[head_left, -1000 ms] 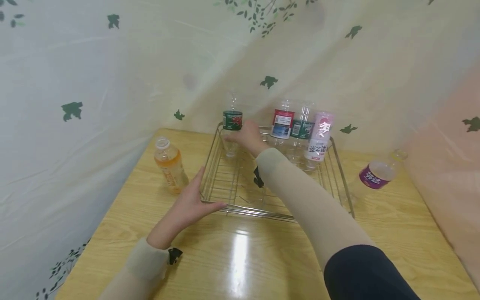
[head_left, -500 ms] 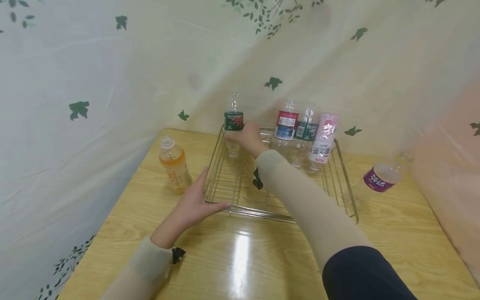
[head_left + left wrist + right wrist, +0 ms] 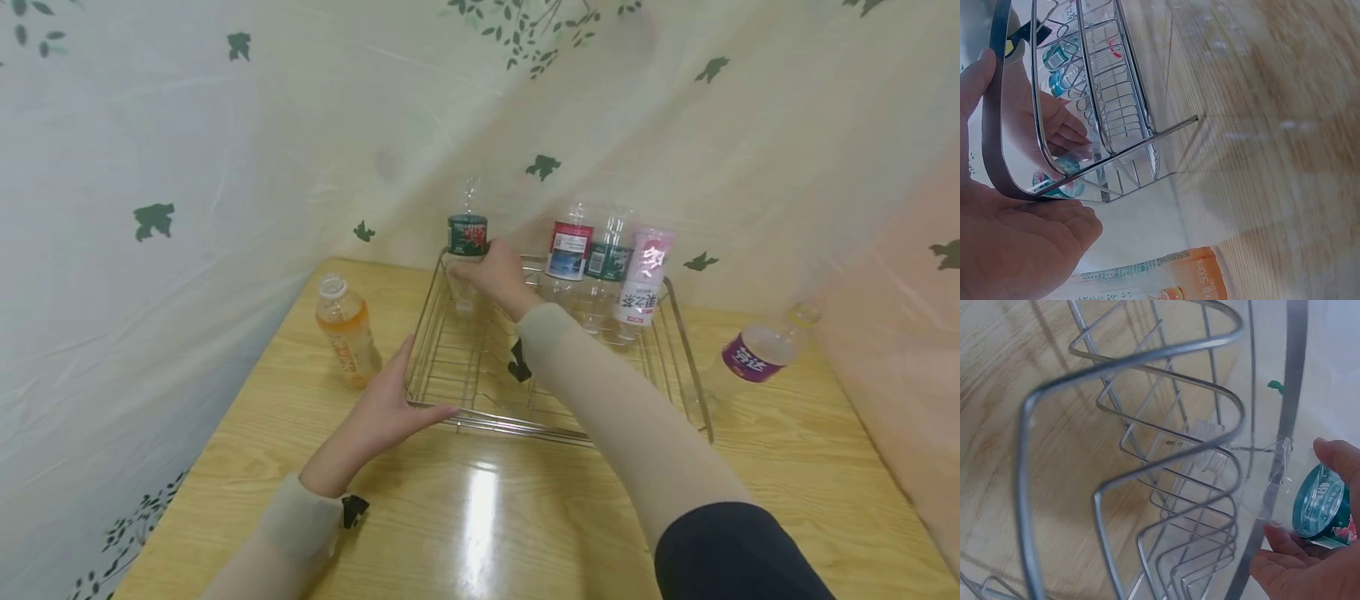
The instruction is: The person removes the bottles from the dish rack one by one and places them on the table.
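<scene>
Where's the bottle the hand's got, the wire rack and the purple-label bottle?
Held bottle (image 3: 467, 236), head view: its green label.
Wire rack (image 3: 517, 427), head view: its near rail.
Purple-label bottle (image 3: 750, 359), head view: its label.

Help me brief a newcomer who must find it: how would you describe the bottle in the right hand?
On the wooden table, find the wire rack. At its far left corner, the right hand grips a clear, green-labelled bottle. Another green-labelled bottle sits between a red-labelled one and a pink one; this one is held apart.
</scene>
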### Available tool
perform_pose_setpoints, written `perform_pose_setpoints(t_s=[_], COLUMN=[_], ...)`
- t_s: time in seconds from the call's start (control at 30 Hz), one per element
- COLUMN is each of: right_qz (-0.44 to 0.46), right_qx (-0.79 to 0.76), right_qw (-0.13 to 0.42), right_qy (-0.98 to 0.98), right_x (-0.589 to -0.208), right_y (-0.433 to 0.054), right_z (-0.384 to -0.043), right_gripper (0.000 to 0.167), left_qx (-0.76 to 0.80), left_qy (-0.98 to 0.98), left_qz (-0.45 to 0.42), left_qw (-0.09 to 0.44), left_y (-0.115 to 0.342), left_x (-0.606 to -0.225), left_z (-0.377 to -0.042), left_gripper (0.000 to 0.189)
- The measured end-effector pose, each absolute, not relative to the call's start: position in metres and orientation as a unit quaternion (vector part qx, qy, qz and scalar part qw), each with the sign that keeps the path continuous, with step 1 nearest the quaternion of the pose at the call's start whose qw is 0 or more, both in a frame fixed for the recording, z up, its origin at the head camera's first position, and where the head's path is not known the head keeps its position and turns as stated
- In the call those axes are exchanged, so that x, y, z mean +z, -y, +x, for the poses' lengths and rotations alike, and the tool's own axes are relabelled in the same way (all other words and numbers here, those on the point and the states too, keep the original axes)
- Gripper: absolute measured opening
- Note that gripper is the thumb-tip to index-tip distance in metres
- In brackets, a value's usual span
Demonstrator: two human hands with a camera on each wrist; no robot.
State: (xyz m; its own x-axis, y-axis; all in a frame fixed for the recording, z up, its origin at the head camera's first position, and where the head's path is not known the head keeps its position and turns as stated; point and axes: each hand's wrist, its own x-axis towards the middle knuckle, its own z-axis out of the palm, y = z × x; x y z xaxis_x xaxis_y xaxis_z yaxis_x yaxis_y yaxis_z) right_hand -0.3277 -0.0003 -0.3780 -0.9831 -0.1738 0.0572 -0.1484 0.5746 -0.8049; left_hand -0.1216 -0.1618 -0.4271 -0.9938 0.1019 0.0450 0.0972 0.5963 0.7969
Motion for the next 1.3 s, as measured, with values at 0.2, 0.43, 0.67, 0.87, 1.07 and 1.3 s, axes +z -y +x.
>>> perform_pose_setpoints(t_s=[0.2,0.43,0.67,0.87,1.07,1.3], right_qz=[-0.103,-0.104,-0.122,-0.130,-0.125,-0.139], right_qx=[-0.445,-0.462,-0.482,-0.497,-0.487,-0.485], right_qw=[0.002,0.012,0.009,0.011,0.016,0.011], right_qy=[-0.889,-0.881,-0.867,-0.858,-0.864,-0.863], right_x=[-0.370,-0.359,-0.354,-0.352,-0.346,-0.337], right_y=[-0.004,-0.013,-0.018,-0.024,-0.032,-0.043], right_z=[-0.324,-0.313,-0.304,-0.299,-0.291,-0.283], right_gripper=[0.057,0.067,0.060,0.059,0.059,0.058], left_qx=[0.441,0.443,0.450,0.454,0.450,0.440], left_qy=[-0.896,-0.894,-0.891,-0.888,-0.890,-0.896], left_qz=[0.057,0.061,0.066,0.073,0.073,0.059], left_qw=[0.000,-0.005,-0.007,-0.010,-0.010,-0.005], left_y=[0.162,0.161,0.160,0.160,0.159,0.158], left_x=[-0.426,-0.426,-0.425,-0.427,-0.426,-0.425], left_z=[-0.121,-0.121,-0.120,-0.120,-0.120,-0.119], left_gripper=[0.126,0.127,0.127,0.127,0.127,0.130])
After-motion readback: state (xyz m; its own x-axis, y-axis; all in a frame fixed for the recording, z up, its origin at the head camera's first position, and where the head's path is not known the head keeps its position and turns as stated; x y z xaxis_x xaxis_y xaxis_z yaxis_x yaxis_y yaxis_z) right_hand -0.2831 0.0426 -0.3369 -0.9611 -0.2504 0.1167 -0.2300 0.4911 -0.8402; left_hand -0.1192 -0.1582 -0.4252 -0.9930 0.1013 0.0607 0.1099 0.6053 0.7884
